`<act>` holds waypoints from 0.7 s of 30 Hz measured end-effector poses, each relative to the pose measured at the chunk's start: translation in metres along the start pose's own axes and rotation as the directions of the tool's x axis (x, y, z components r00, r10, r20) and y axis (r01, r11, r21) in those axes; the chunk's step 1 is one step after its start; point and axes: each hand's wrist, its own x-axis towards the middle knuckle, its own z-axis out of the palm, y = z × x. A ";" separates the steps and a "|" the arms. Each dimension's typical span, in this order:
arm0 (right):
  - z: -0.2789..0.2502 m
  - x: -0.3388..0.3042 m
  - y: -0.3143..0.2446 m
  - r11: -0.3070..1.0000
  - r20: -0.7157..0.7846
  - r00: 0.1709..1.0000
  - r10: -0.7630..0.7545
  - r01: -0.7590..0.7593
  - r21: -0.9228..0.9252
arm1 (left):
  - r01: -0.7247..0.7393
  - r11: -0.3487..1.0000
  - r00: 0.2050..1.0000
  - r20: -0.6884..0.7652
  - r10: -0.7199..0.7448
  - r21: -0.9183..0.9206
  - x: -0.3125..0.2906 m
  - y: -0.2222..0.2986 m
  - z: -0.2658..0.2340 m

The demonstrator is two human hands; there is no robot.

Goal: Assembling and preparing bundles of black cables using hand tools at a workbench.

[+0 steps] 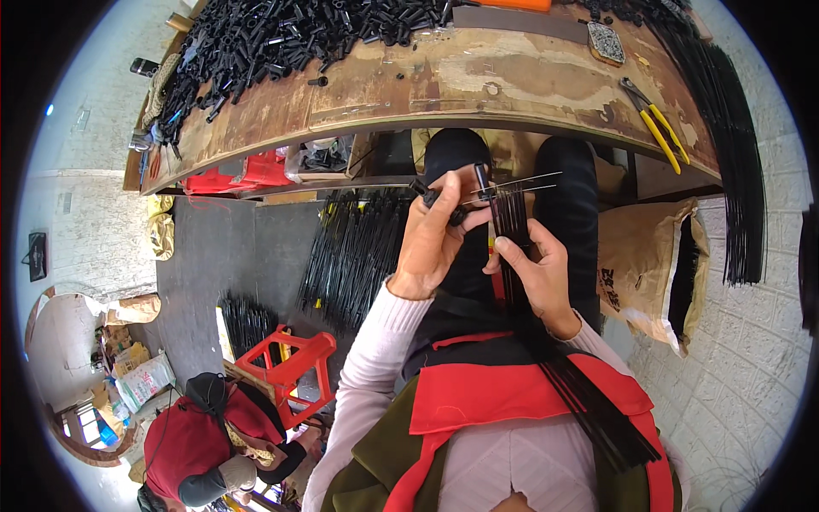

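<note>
Above my lap, my left hand is closed around a few small black plastic fittings. One dark tubular piece stands upright by its fingertips. Two thin metal wires stick out to the right from there; which part of the hand pins them is hidden. My right hand grips a bundle of thin black rods between thumb and fingers. The rods' upper ends reach up beside the left fingertips, while their lower part trails across my red apron.
A worn wooden workbench carries a heap of black tubular fittings, yellow-handled pliers and a small tin. More black rods hang over its right end. A sack, a red stool and another person are nearby.
</note>
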 end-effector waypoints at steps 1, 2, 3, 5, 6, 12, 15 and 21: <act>-0.001 0.001 0.002 1.000 -0.018 1.000 0.002 -0.002 0.014 | 0.001 1.000 1.000 0.004 -0.001 0.003 -0.001 -0.003 0.002; -0.001 0.001 0.003 1.000 -0.035 0.999 0.007 -0.006 0.027 | -0.063 0.997 0.998 -0.015 0.064 0.037 -0.004 -0.007 0.004; -0.001 0.001 0.003 1.000 -0.037 0.999 0.006 -0.005 0.028 | -0.126 0.989 0.991 -0.033 0.129 0.072 -0.006 -0.010 0.004; 0.001 0.000 0.001 0.999 -0.028 1.000 -0.013 0.012 -0.039 | -0.168 0.976 0.983 -0.044 0.176 0.140 -0.007 -0.011 0.003; 0.001 0.000 0.001 0.999 -0.027 1.000 -0.012 0.011 -0.040 | -0.169 0.970 0.983 -0.044 0.179 0.173 -0.007 -0.011 0.004; 0.000 -0.001 0.002 1.000 -0.053 0.999 -0.008 0.008 0.010 | -0.205 0.974 0.974 -0.075 0.212 0.095 -0.008 -0.019 0.012; -0.002 -0.001 0.002 0.999 -0.035 0.999 -0.015 0.014 -0.029 | -0.219 0.966 0.961 -0.143 0.238 0.139 -0.006 -0.021 0.010; -0.004 0.006 -0.015 0.997 -0.024 0.998 -0.050 0.051 0.052 | -0.163 0.962 0.975 -0.111 0.191 0.221 -0.007 -0.018 0.009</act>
